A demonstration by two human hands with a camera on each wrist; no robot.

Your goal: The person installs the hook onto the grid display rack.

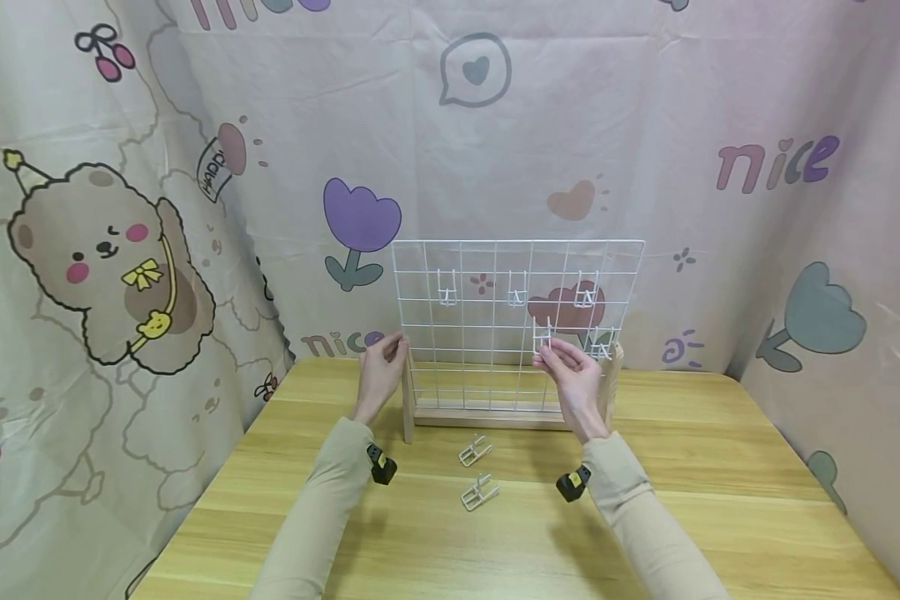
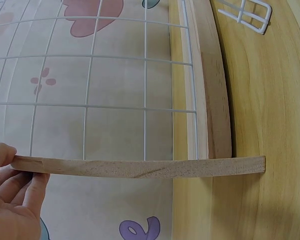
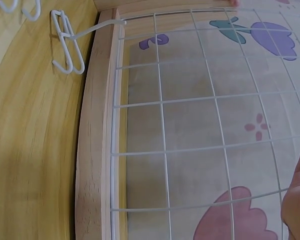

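A white wire grid panel [image 1: 517,242] stands upright in a wooden stand [image 1: 495,418]. My left hand [image 1: 381,367] grips the top of the stand's left post [image 2: 139,169] between thumb and fingers. At the panel's lower right, my right hand [image 1: 576,379] pinches a white wire hook [image 1: 542,332] against the front of the grid; whether it is hooked on a wire I cannot tell. Only the edge of this hand [image 3: 297,200] shows in the right wrist view, its hook out of frame. Three similar hooks hang higher up, including a middle one [image 1: 517,297].
Another hook [image 1: 600,350] hangs at the grid's lower right, near the right post [image 1: 612,383]. Two loose hooks lie on the wooden table before the stand, one farther back [image 1: 475,451] and one nearer [image 1: 480,493]. A printed curtain [image 1: 465,167] hangs behind.
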